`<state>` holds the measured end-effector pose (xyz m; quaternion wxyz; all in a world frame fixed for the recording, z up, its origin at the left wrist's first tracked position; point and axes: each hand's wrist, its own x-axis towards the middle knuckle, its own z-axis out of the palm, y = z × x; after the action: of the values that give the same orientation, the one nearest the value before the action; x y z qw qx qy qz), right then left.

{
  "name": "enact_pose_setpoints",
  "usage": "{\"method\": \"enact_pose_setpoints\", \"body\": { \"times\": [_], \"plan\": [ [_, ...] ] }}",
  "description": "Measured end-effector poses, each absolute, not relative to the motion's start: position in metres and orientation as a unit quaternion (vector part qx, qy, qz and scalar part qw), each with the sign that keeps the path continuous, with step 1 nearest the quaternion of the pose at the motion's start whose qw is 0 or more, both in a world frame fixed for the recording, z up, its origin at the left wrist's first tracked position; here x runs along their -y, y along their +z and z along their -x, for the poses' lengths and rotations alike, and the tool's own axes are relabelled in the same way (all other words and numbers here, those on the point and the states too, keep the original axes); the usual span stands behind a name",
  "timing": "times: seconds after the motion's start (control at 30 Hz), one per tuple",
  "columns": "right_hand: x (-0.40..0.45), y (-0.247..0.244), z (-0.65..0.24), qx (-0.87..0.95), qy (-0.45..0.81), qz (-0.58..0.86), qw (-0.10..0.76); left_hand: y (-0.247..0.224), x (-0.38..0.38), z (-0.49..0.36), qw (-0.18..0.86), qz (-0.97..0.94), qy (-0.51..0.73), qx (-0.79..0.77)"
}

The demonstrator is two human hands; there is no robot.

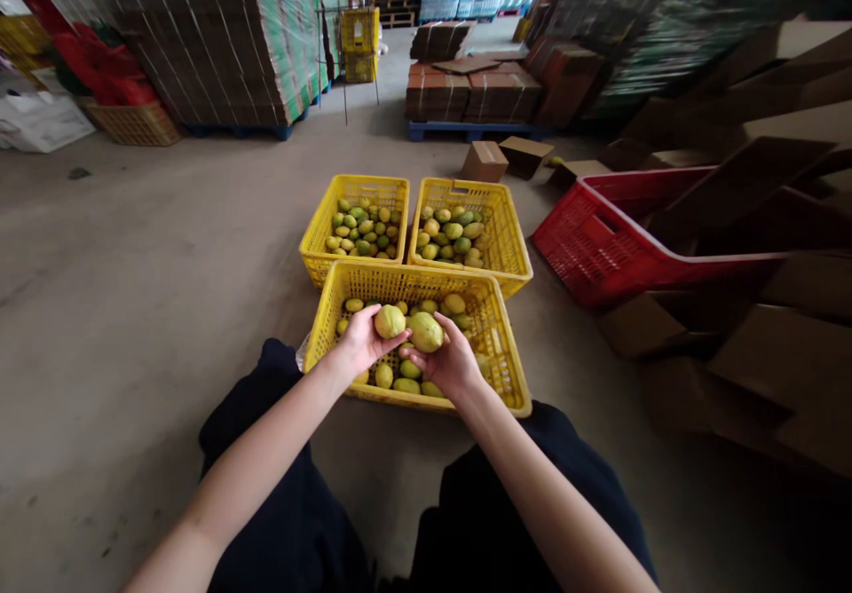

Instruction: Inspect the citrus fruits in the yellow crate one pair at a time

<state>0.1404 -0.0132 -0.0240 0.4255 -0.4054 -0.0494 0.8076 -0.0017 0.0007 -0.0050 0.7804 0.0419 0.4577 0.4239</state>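
Observation:
My left hand point(365, 342) holds a yellow-green fruit point(390, 321) between thumb and fingers. Close beside it, my right hand point(453, 360) has its fingers round a slightly larger yellow-green fruit point(426, 332). Both hands are above the near yellow crate point(512, 371), where several yellow and green fruits lie on the bottom, partly hidden by my hands. Behind it stand two more yellow crates, the back left one point(311, 236) with small green and yellow fruits and the back right one point(516, 236) with larger ones.
A red crate point(579, 247) holding cardboard stands to the right, with loose cardboard boxes point(785, 353) heaped around it. Two small boxes point(485, 162) lie beyond the yellow crates. Farther back are a blue pallet point(466, 131) with stacked cardboard and a tall wrapped stack point(200, 43). My knees flank the near crate.

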Motion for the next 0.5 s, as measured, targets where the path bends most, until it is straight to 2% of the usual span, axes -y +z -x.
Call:
{"method": "enact_pose_setpoints", "body": {
  "times": [0.23,0.33,0.43,0.5],
  "plan": [
    [0.014,-0.023,-0.139,0.07,0.787,0.435,0.432,-0.008,0.0,0.001,0.753,-0.042,0.455,-0.474],
    [0.014,-0.029,-0.139,0.117,0.761,0.436,0.466,-0.01,-0.001,0.001,0.765,-0.065,0.447,-0.46],
    [0.014,-0.036,-0.138,0.181,0.721,0.441,0.502,-0.014,0.0,0.0,0.75,-0.122,0.465,-0.453],
    [0.015,-0.038,-0.138,0.223,0.694,0.445,0.52,-0.016,0.002,-0.001,0.701,-0.214,0.5,-0.462]
  ]
}}
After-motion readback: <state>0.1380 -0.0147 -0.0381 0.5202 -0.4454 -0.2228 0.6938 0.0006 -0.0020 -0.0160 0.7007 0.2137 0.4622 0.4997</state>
